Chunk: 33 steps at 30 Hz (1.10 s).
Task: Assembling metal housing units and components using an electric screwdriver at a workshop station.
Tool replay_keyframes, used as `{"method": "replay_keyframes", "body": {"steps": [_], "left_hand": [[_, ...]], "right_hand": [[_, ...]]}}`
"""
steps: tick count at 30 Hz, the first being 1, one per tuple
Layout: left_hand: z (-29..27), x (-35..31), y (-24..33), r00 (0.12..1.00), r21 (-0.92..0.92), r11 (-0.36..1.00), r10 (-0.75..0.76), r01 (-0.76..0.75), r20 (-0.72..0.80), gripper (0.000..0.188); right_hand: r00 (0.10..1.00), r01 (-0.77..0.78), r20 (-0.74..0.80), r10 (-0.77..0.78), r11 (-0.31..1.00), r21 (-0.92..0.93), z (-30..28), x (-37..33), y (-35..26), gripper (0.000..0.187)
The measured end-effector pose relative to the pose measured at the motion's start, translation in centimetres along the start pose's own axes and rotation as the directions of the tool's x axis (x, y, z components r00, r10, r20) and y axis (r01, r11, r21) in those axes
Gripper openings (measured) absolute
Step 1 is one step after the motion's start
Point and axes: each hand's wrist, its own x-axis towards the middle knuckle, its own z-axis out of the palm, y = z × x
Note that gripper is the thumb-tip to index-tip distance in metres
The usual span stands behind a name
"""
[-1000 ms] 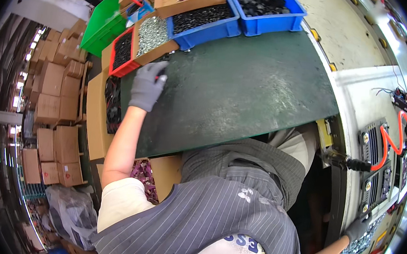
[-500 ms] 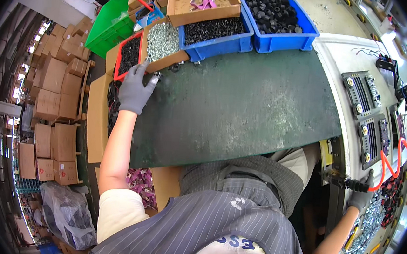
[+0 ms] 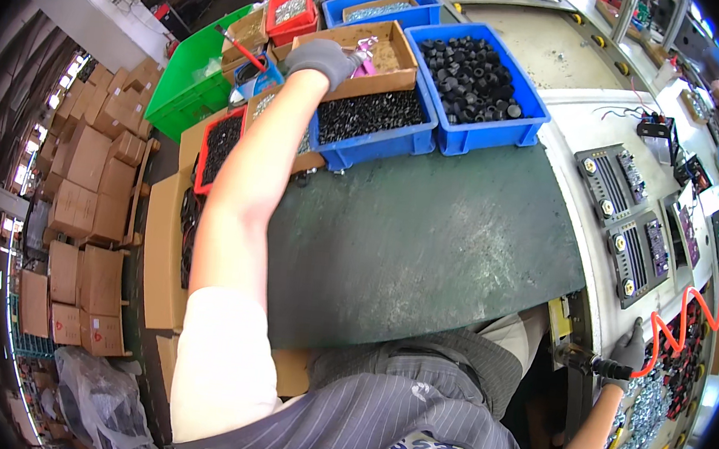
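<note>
My left hand [image 3: 319,60], in a grey glove, reaches over the near-left side of a shallow cardboard tray [image 3: 399,80]. Its bent fingertips are at a pink bracket-like part [image 3: 362,66] with a silvery piece; whether they grip it is hidden. Under my left forearm lie a box of silvery small parts [image 3: 264,103] and a red bin of black small parts [image 3: 219,145]. At the right bench edge, my gloved right hand [image 3: 628,344] is against the black handle of a power driver [image 3: 594,362] with a red coiled hose [image 3: 677,325]. The handle hides most of its fingers.
Blue bins hold black screws [image 3: 373,116] and black caps [image 3: 472,76]. A dark green worktop [image 3: 435,240] spans the middle. Two finned black units [image 3: 637,257] lie on the white bench at right. A green crate [image 3: 191,81] and stacked cartons [image 3: 87,158] stand left.
My left hand has moved from the silvery-parts box, where it had a small shiny piece at its fingers, forward and right to the cardboard tray. My right hand stays by the driver. The view has shifted.
</note>
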Motion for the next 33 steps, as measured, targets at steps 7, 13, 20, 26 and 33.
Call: {"method": "replay_keyframes", "body": {"steps": [7,13,20,26,33], "left_hand": [[1.6,4.4,2.5,0.987,0.116,0.990,-0.096,0.082,0.127,0.059],[1.4,3.0,2.6,0.980,0.026,0.986,-0.166,0.164,0.108,0.050],[2.8,3.5,2.5,0.981,-0.082,0.978,-0.191,0.194,0.035,0.058],[5.2,6.9,-4.0,0.968,-0.687,0.725,-0.199,0.042,-0.151,0.046],[-1.0,-3.3,3.1,0.895,-0.920,0.166,0.345,-0.354,-0.282,0.035]], "right_hand": [[0.998,-0.063,-0.009,0.064,0.992,0.113,0.8,-0.4,0.9,0.038],[0.964,0.168,-0.229,-0.139,0.979,0.113,0.5,-1.8,2.0,0.039],[0.990,-0.143,0.002,0.143,0.987,0.079,-3.6,-5.2,3.0,0.035],[0.967,-0.255,0.072,0.245,0.916,0.310,-3.6,-7.4,7.7,0.036],[0.812,-0.414,0.293,0.505,0.143,0.899,-7.0,-7.2,6.4,0.041]]}}
